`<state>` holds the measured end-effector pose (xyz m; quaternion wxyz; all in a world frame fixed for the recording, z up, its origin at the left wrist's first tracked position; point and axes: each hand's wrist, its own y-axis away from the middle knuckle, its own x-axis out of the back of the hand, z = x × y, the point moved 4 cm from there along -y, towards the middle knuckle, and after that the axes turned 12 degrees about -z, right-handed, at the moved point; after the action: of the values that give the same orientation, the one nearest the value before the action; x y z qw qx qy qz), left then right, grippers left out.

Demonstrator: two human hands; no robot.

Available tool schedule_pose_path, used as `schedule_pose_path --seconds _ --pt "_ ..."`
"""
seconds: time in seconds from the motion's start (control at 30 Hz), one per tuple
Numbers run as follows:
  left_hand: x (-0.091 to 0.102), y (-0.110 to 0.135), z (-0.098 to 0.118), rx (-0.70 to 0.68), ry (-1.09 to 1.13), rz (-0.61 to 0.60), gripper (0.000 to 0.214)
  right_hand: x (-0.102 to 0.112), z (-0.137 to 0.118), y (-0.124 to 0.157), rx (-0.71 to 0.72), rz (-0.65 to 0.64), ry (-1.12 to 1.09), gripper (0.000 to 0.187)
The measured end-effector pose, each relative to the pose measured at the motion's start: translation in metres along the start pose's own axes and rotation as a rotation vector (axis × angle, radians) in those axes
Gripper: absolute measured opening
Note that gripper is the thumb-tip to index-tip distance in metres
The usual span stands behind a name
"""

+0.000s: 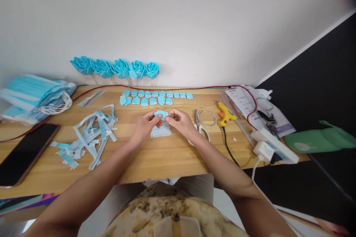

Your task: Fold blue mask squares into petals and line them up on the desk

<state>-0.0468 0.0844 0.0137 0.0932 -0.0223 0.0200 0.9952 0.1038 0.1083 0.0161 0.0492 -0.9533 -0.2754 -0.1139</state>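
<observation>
My left hand (148,124) and my right hand (179,121) pinch a small folded blue mask-fabric piece (161,113) between them, one at each end. Just below it on the table lies a stack of pale blue fabric squares (161,131), partly covered by my fingers. Beyond my hands, two rows of folded blue petals (144,102) are laid out. White-handled scissors (198,120) rest to the right of my right hand, their handles partly behind my wrist.
Several blue fabric roses (121,68) on sticks lean against the wall. Fabric strips (94,133), a phone (27,152) and a pile of masks (33,96) occupy the left. At right are a yellow glue gun (226,114), wire ring (207,117), power strip (275,146) and green bottle (319,140).
</observation>
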Motion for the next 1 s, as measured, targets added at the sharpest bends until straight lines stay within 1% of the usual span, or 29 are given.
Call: schedule_pose_path --seconds 0.2,0.4,0.73,1.0 --pt "0.002 -0.0003 0.0015 -0.031 -0.026 0.026 0.028 0.0002 -0.0024 0.0002 0.004 -0.008 -0.012 0.016" --pt "-0.0008 -0.0003 -0.0018 -0.031 -0.046 0.007 0.029 -0.0012 -0.0031 0.0005 -0.001 -0.022 0.004 0.021" --pt "-0.0003 -0.0008 -0.0037 -0.038 -0.02 0.002 0.026 -0.0003 -0.0023 0.0003 0.005 -0.033 -0.013 0.019" --pt "-0.0003 0.0002 0.003 -0.013 -0.018 0.006 0.027 0.0034 -0.0023 0.0 -0.013 -0.004 -0.071 0.021"
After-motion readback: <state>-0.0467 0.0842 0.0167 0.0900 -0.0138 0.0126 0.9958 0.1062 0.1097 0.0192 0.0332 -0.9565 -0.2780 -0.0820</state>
